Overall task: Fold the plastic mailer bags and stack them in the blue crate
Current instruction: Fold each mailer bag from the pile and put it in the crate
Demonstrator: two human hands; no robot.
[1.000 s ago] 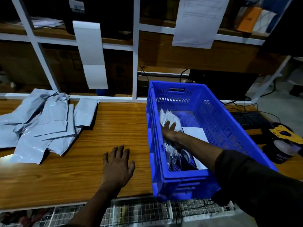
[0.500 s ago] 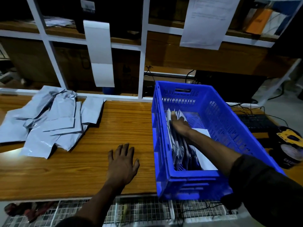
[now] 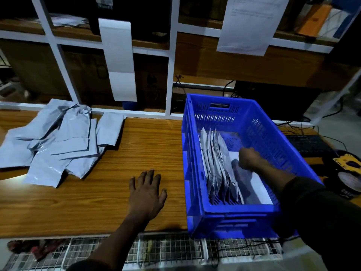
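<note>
Two hands were at work over a long wooden table (image 3: 117,208) with an orange-brown grain. On its right end stood a blue plastic crate (image 3: 273,137) with slotted walls, its near corner reaching over the table edge. At the far left of the table lay a loose heap of grey plastic mailer bags (image 3: 58,141), flat and overlapping, not yet folded. Inside the crate, a row of folded grey mailer bags (image 3: 216,165) stood on edge and leaned against the left wall, and a white sheet (image 3: 259,190) covered part of the crate floor beside them. The left hand (image 3: 146,194) lay flat on the table with its fingers spread wide, just beside the crate and holding nothing. The right hand (image 3: 249,158) was inside the crate, its fingers curled downward close to the right side of the folded row; whether it gripped a bag, I cannot tell. Right of the crate sat a black keyboard (image 3: 308,145) and a yellow and black tape dispenser (image 3: 345,167).
</note>
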